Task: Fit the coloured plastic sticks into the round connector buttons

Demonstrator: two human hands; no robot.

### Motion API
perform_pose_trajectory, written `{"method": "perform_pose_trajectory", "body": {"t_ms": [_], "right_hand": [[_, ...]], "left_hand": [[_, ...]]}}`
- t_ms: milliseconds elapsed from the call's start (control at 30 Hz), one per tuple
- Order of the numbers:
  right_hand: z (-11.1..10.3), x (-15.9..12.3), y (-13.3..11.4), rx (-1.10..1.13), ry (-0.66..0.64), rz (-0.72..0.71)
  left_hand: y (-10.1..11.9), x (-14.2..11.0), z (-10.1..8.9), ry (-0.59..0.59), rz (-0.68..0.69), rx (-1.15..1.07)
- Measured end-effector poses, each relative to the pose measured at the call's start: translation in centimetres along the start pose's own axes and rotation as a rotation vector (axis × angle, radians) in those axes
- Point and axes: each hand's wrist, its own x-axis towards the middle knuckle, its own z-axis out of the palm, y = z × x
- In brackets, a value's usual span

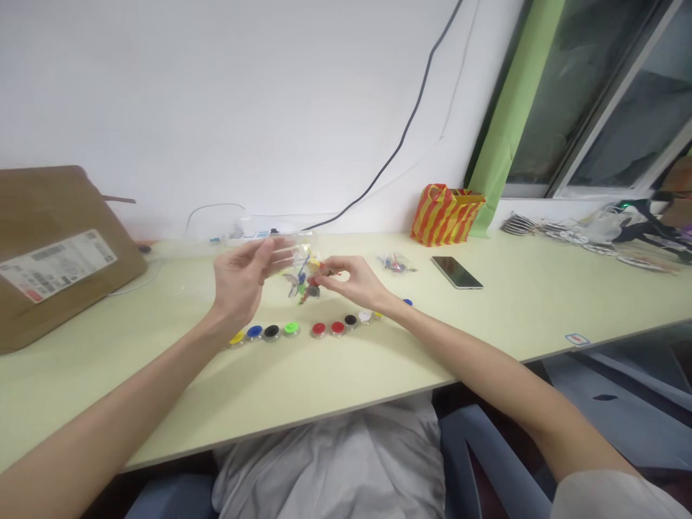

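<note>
Above the table, my left hand [241, 277] is closed on the edge of a clear plastic bag [303, 252]. Small coloured plastic pieces [304, 285], blue, green, red and yellow, with clear round parts among them, hang at the bag. My right hand [354, 281] pinches at these pieces from the right, thumb and fingertips together; a red one shows at the fingertips. Below both hands runs a row of small round discs with clear bases, among them a green disc [292, 328], a red disc [318, 329] and a blue disc [254, 331]. My right forearm partly covers the row's right end.
Another clear packet of coloured pieces [396, 263] lies beyond my right hand, near a phone [457, 272]. A striped red and yellow bag [447, 216] stands by the wall. At the left is a cardboard box [59, 252]. Several round items [562, 232] lie far right.
</note>
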Motion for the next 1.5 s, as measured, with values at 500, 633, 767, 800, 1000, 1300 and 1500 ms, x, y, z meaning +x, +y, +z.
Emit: {"method": "perform_pose_trajectory", "body": {"t_ms": [500, 633, 767, 800, 1000, 1300, 1500], "right_hand": [[-14.2, 0.2, 9.5, -1.077, 0.510, 0.301], [-14.7, -0.3, 10.7, -1.291, 0.302, 0.495], [-13.6, -0.5, 11.1, -1.247, 0.063, 0.608], [-13.3, -0.6, 11.1, -1.231, 0.034, 0.610], [-13.0, -0.6, 10.6, -1.128, -0.042, 0.639], [-10.3, 0.2, 8.5, -1.064, 0.059, 0.330], [-7.2, 0.0, 4.5, -0.569, -0.348, 0.094]], "left_hand": [[-1.4, 0.1, -1.1, -0.112, -0.174, 0.122], [-2.0, -0.1, -1.2, -0.141, -0.168, 0.140], [-2.1, -0.2, -1.2, -0.174, -0.159, 0.180], [-2.0, -0.3, -1.2, -0.182, -0.159, 0.192], [-1.8, -0.5, -0.9, -0.214, -0.169, 0.235], [-2.8, -0.2, -1.9, -0.348, -0.039, 0.519], [-2.7, -0.3, -2.0, -0.705, 0.260, 0.915]]}}
